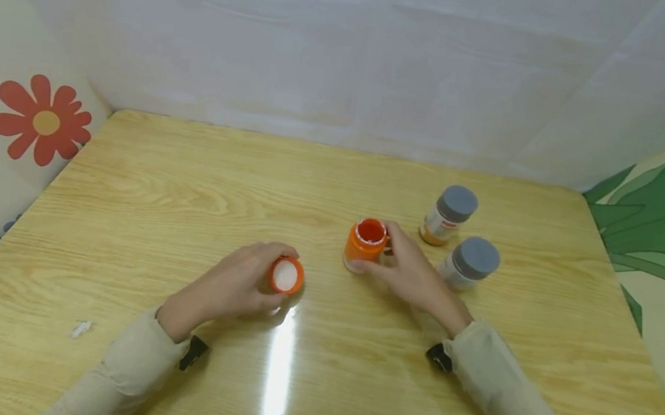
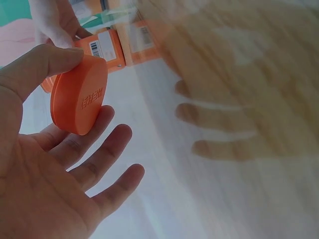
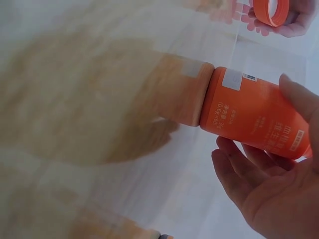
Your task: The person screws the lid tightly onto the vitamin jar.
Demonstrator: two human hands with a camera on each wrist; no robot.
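Between thumb and fingers, my left hand pinches an orange screw cap, its white inner side facing up. Raised lettering shows on the outer face of the cap in the left wrist view. My right hand grips an open orange bottle round its side, thumb in front and fingers behind. The bottle stands upright on the table, its mouth uncovered and a whitish ring round the rim. White print and a small barcode label mark the bottle in the right wrist view.
Two bottles with grey lids stand right of the right hand: one farther back, one nearer and partly behind the wrist. The glossy wooden table ends at a white cloth. A pale scuff marks its left side.
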